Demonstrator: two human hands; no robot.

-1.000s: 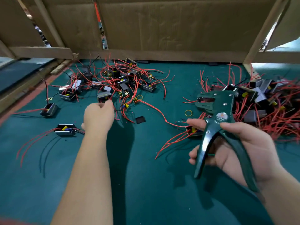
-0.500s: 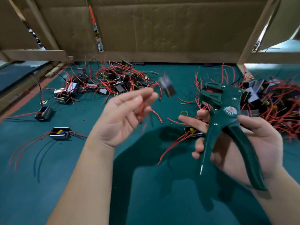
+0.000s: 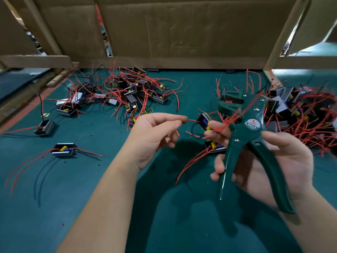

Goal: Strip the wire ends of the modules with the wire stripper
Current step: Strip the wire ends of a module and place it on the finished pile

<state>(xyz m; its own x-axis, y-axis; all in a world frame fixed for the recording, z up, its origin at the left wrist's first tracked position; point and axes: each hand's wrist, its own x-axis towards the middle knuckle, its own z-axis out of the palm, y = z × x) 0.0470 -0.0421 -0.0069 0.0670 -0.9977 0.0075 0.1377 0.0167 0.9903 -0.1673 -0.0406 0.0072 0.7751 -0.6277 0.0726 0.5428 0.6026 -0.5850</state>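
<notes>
Fingertips of the person's left hand (image 3: 155,137) are pinching a thin red wire (image 3: 192,120), which is running across to a small module (image 3: 205,119) right by the fingertips of the right hand (image 3: 284,161). A second red lead (image 3: 177,134) is dangling under the left fingers. Whether the right fingertips are actually touching that module, I cannot tell from where I am standing.

The right hand is gripping the dark green wire stripper (image 3: 252,125) upright, thumb lying over one handle and fingers curling round the other, with the handles standing spread apart. Its head is pointing up and away from the person, and a blurred red strand is crossing in front of it.

Just below, another module (image 3: 216,147) is lying on the green mat (image 3: 91,198), its red leads trailing toward the person. Off to the left a heap of modules (image 3: 131,95) is sprawling near the cardboard wall (image 3: 182,33), and a bigger heap (image 3: 300,110) is lying on the right. At the far left a lone module (image 3: 44,127) is sitting apart, with a nearer lone module (image 3: 63,150) below it.
</notes>
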